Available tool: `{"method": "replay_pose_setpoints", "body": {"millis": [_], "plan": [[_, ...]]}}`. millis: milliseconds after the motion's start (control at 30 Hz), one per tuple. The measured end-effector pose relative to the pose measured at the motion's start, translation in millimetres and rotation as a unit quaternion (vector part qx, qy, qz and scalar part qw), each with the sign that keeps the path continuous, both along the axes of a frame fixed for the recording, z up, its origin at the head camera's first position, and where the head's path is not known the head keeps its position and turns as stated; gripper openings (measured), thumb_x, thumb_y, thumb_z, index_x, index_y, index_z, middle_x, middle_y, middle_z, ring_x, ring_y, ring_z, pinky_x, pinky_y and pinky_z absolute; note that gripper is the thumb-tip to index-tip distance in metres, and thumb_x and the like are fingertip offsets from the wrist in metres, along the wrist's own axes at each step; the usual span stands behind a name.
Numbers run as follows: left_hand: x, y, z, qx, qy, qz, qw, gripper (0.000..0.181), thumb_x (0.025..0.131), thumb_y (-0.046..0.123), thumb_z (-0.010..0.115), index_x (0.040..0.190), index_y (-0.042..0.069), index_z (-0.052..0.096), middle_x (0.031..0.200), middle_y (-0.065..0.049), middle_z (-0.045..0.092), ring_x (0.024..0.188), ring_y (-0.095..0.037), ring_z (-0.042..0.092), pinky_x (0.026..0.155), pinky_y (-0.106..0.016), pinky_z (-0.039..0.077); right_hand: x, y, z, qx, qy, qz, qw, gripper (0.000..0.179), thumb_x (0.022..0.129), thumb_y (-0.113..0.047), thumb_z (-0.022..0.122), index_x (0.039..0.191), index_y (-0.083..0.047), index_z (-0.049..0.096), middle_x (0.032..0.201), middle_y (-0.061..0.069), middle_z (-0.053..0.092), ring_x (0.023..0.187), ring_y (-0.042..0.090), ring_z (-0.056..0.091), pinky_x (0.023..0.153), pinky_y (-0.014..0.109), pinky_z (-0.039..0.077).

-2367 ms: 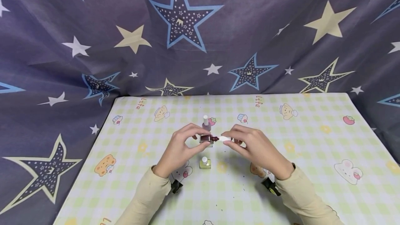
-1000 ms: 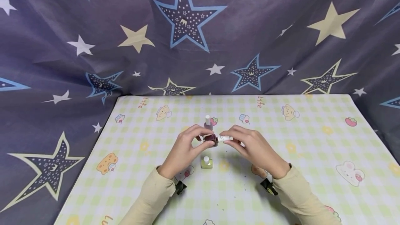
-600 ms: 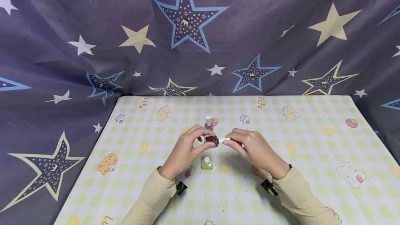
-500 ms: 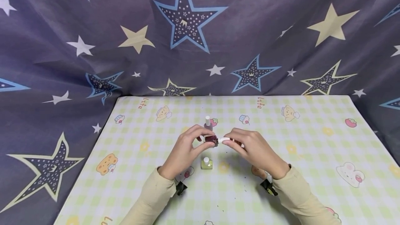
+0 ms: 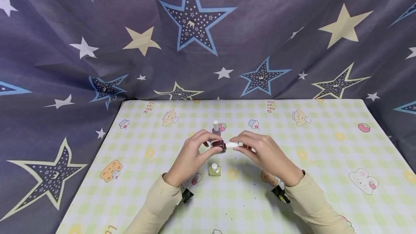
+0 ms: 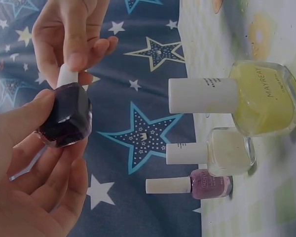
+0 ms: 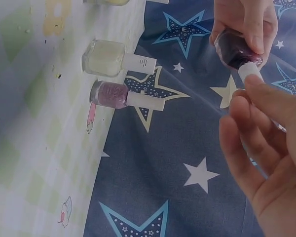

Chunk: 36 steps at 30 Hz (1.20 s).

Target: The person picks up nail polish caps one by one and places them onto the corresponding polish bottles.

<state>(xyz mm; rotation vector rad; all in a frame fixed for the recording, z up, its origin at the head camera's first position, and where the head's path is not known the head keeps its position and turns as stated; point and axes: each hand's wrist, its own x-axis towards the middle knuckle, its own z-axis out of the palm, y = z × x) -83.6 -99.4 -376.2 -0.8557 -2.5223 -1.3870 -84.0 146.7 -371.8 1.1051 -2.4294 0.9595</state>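
Observation:
Between thumb and fingers, my left hand (image 5: 191,153) holds a dark red nail polish bottle (image 6: 68,116) above the table, tilted sideways. Its white cap (image 5: 232,145) points to the right, and my right hand (image 5: 264,151) pinches it by thumb and fingertips. In the left wrist view the cap meets the bottle's shoulder, with no brush showing. Three more nail polish bottles stand upright in a row below the hands: a yellow-green bottle (image 5: 214,171), a pale bottle (image 6: 231,151) mostly hidden by the hands in the head view, and a purple bottle (image 7: 110,95) at the back.
A green-and-white checked cloth (image 5: 325,147) with cartoon prints covers the table. Small dark specks lie on it near the front middle. Behind and to the sides hangs a dark curtain (image 5: 107,21) with stars.
Earlier a dark stretch of neck showed between bottle and white cap; now the cap sits close against the bottle. My right fingers have shifted around the cap. The standing bottles have stayed put.

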Motion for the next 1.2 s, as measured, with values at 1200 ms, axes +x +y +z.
{"method": "replay_pose_setpoints", "body": {"millis": [1200], "plan": [[-0.2,4.6,-2.0,-0.003,0.006,-0.001,1.0,0.022,0.088,0.027,0.075,0.109,0.024,0.071,0.103,0.015,0.065,0.091,-0.004,0.059,0.079,-0.029,0.051,4.6,0.1,0.5,0.043,0.049,-0.044,0.9969,0.017,0.09,-0.019,0.074,0.106,-0.016,0.072,0.095,-0.006,0.069,0.082,0.006,0.063,0.07,0.026,0.054]]}}
